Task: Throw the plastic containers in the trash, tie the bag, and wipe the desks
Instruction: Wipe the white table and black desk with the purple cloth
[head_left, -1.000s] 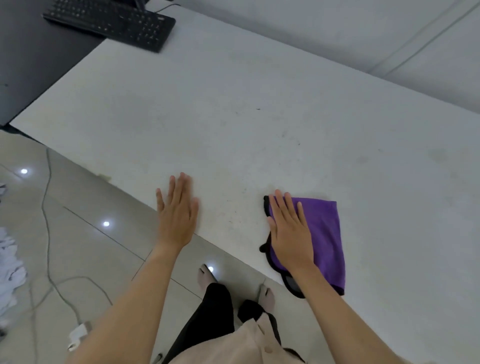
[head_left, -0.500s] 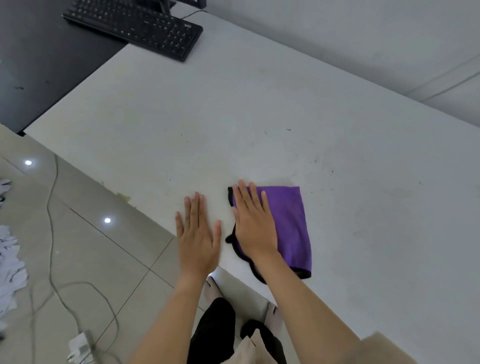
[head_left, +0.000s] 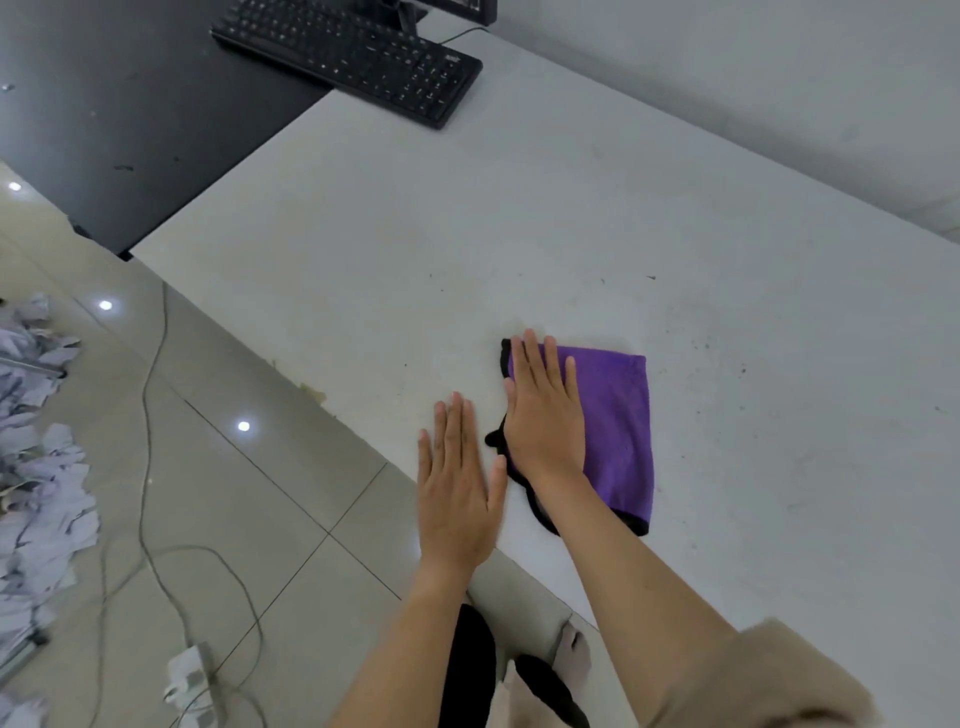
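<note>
A folded purple cloth (head_left: 621, 431) with black trim lies on the white desk (head_left: 519, 249) near its front edge. My right hand (head_left: 543, 415) presses flat on the cloth's left half, fingers straight. My left hand (head_left: 457, 493) lies flat beside it, fingers straight, over the desk's front edge. The two hands nearly touch. Small dark specks dot the desk to the right of the cloth. No plastic containers or trash bag are in view.
A black keyboard (head_left: 348, 52) straddles the joint between the white desk and a black desk (head_left: 130, 114) at the back left. On the tiled floor lie a cable (head_left: 150, 415), a power strip (head_left: 192, 680) and crumpled papers (head_left: 36, 467). A wall runs behind the desk.
My right hand has slid the cloth leftward along the desk, toward the keyboard end, closing the gap to my left hand. The keyboard now shows more fully.
</note>
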